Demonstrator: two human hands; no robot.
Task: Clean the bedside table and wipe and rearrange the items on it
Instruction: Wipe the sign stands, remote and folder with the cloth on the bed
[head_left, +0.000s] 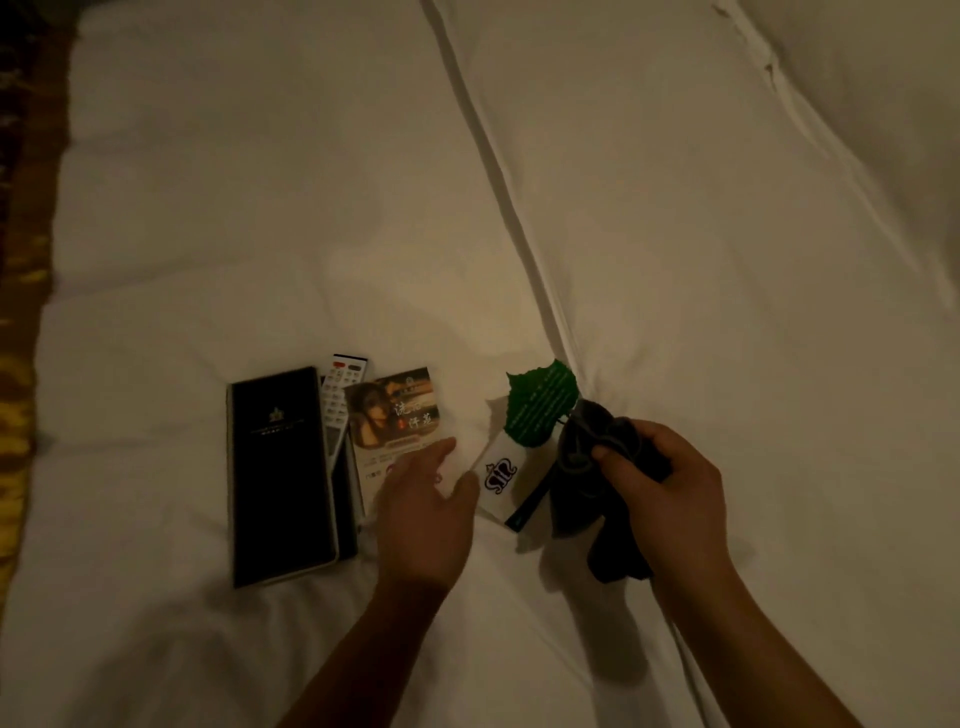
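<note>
Several bedside items lie on a white bed sheet (311, 208). A black folder (280, 473) lies at the left, with a white remote control (337, 400) partly tucked under its right edge. A printed leaflet (395, 415) lies to the right of them. My left hand (421, 514) hovers over the leaflet's lower part, fingers apart, holding nothing. A green leaf-shaped card (540, 405) rests over a white card with a dark crest (501, 478). My right hand (670, 483) grips a dark cloth (582, 478) beside those cards.
A raised seam in the bedding (498, 171) runs diagonally from the top middle down to the right of the cards. A patterned carpet (26, 260) shows along the left edge. The light is dim.
</note>
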